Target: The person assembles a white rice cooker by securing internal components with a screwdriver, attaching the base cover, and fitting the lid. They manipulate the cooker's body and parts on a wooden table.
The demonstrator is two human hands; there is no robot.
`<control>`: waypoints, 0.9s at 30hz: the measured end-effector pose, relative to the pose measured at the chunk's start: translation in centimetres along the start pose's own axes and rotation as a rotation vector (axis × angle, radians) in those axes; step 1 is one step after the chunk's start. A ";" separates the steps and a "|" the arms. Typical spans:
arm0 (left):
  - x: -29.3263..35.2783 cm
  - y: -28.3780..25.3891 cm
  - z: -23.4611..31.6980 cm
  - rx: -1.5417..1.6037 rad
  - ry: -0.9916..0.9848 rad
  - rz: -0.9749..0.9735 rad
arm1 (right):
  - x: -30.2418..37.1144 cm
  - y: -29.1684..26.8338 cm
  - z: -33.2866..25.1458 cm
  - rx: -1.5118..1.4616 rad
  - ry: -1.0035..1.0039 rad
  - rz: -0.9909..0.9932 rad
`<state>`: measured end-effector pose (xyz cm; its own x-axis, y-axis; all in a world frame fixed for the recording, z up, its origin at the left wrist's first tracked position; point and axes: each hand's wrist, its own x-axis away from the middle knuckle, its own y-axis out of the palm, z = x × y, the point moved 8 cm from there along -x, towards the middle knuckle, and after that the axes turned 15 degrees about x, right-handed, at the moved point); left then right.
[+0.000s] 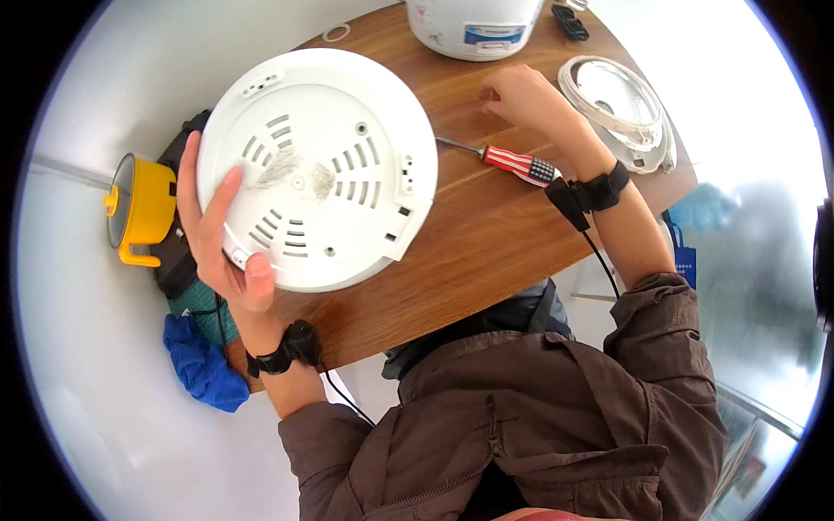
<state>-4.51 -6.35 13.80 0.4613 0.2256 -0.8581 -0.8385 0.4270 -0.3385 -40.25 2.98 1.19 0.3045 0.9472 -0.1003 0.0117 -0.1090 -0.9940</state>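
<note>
My left hand (217, 234) grips the left edge of a round white plastic appliance base (347, 243). Its vented underside faces up, with grey dust around the middle, and it is held over the left part of the table. Beyond the base, to the right, my right hand (521, 100) hovers over the wood with its fingers curled together; whatever they may hold is hidden. Below that hand lies a screwdriver (521, 165) with a red, white and dark patterned handle, its shaft pointing toward the base.
At the far edge of the wooden table (486, 234) stands a white cooker body (473, 30). A lid part with a ring (617, 104) lies at the right, near a black plug (570, 23). A pale ring (336, 32) sits far left. Beyond the left edge are a yellow pot (148, 204) and blue cloth (200, 365).
</note>
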 end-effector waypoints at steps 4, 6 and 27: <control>-0.1 -0.4 -0.1 -0.021 0.001 0.011 | -1.0 1.8 0.2 0.039 -0.028 -0.027; 0.0 -0.4 -0.4 0.008 -0.008 0.020 | -1.1 1.6 0.0 0.050 -0.035 -0.046; 2.9 -1.1 -3.8 0.266 -0.165 0.064 | 2.9 -16.9 -16.6 -0.325 -0.507 0.654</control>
<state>-3.33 -9.49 10.21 0.4687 0.3893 -0.7929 -0.7723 0.6163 -0.1540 -23.73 2.57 18.44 -0.1128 0.6765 -0.7278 0.2767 -0.6821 -0.6769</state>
